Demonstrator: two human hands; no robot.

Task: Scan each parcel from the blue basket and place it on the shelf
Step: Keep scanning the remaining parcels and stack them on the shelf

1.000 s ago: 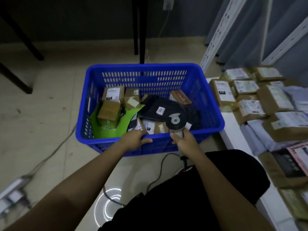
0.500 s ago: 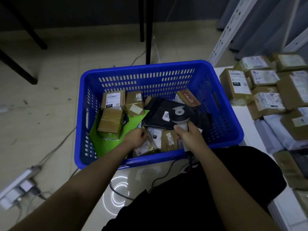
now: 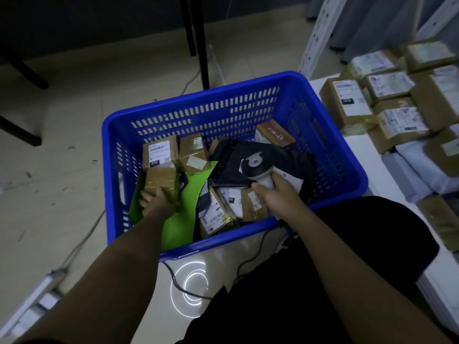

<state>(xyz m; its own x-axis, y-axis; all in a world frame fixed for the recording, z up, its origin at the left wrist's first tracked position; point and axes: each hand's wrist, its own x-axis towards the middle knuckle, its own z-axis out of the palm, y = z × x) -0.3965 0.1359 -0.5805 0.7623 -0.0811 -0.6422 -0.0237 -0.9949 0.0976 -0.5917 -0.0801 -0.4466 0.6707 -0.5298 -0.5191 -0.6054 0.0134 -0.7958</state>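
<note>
Left hand [image 3: 159, 201] grips a taped brown parcel [image 3: 161, 181] at the blue basket [image 3: 198, 247]'s left side; lift it label-up toward the barcode scanner [image 3: 257, 170] held in the right hand [image 3: 275, 194].

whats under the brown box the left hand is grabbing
A green bag lies under the brown box that the left hand grips. What lies beneath the bag is covered.

Blue basket [image 3: 346, 155] open-topped, parcels [image 3: 218, 207] crowding floor.
</note>
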